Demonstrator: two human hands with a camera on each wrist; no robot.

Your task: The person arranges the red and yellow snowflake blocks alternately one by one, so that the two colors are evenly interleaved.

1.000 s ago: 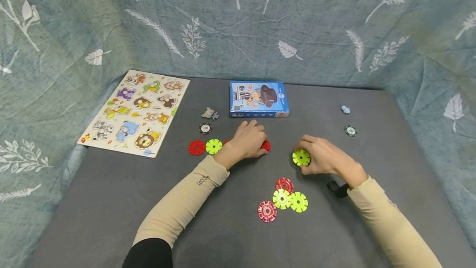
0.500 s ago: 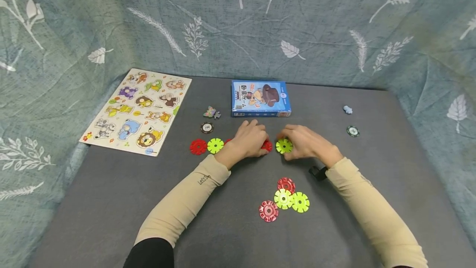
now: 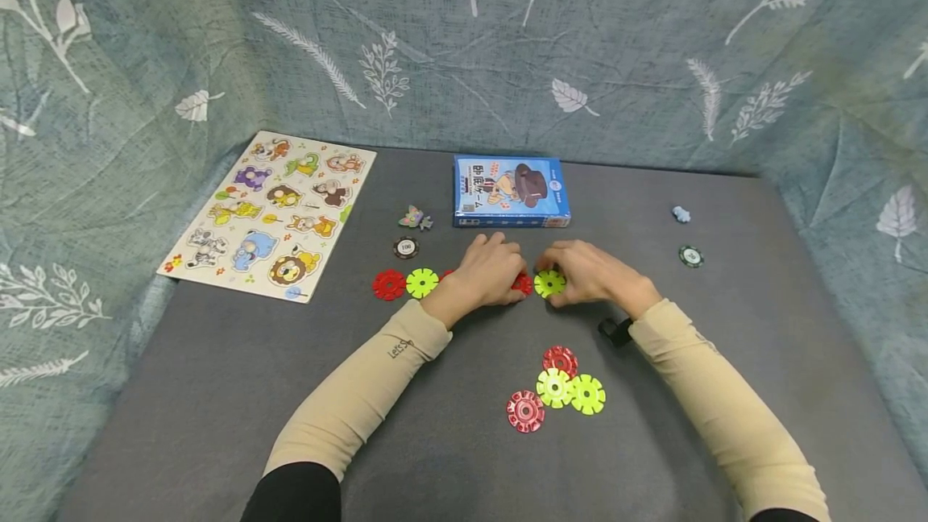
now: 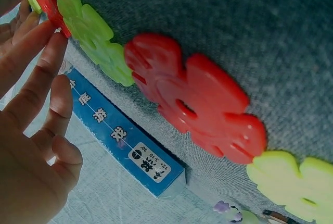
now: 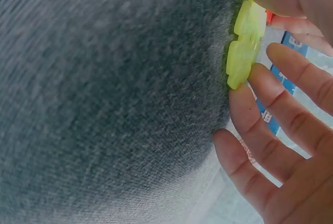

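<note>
Pinching a lime-green notched plastic disc [image 3: 549, 286] in the right hand [image 3: 593, 273] beside a red notched plastic disc [image 3: 525, 283] gripped in the left hand [image 3: 484, 272], seemingly past halfway along an alternating row [image 3: 422, 283] on the grey bench [image 3: 435, 441], with four loose discs [image 3: 554, 387] left.

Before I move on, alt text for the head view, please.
A person's left hand holds a red disc in a row of notched discs, while the right hand holds a yellow-green disc beside it. Nearer the person lie four more discs; a blue box sits beyond the row and an animal picture board at left, on a gray table.
</note>
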